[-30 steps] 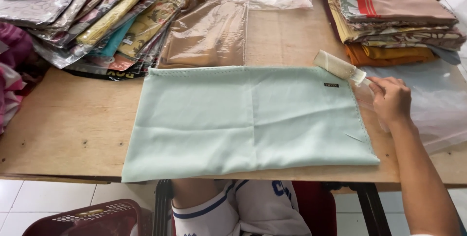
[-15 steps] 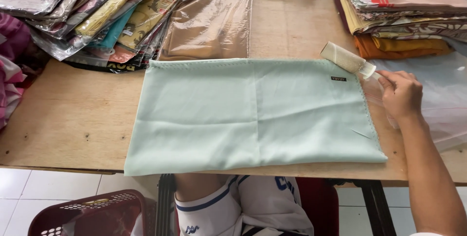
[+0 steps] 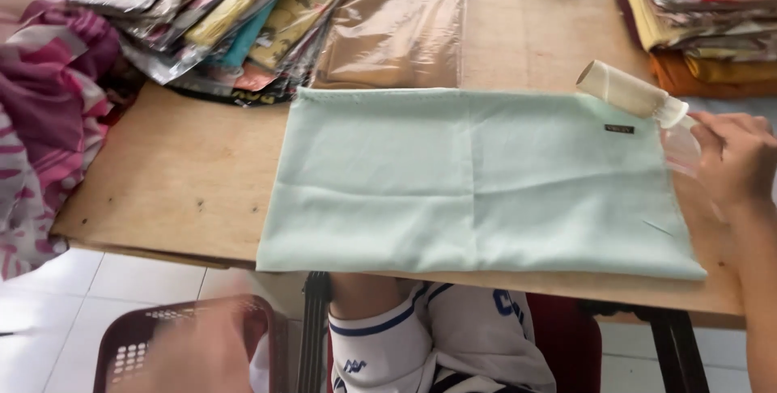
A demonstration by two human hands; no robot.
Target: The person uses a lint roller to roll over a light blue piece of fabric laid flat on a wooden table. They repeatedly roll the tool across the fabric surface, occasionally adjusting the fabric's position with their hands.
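Note:
A pale green folded cloth (image 3: 477,182) lies flat on the wooden table (image 3: 178,174), with a small dark label near its far right corner. My right hand (image 3: 732,158) is at the cloth's right edge and grips the clear handle of a lint roller (image 3: 623,89). The roller's beige head points up and left and hovers at the cloth's top right corner. A blurred skin-coloured shape low at the left, over the basket, looks like my left hand (image 3: 202,348). I cannot make out its fingers or whether it holds anything.
Plastic-wrapped fabrics (image 3: 243,12) are fanned at the back left, beside a brown wrapped one (image 3: 396,33). Folded cloths (image 3: 704,12) are stacked at the back right. A pink patterned cloth (image 3: 40,118) hangs left of the table. A dark red basket (image 3: 129,352) stands on the tiled floor.
The view has dropped and shifted left. My right hand has raised and tilted the roller at the cloth's corner. A blurred hand shape has appeared at the lower left.

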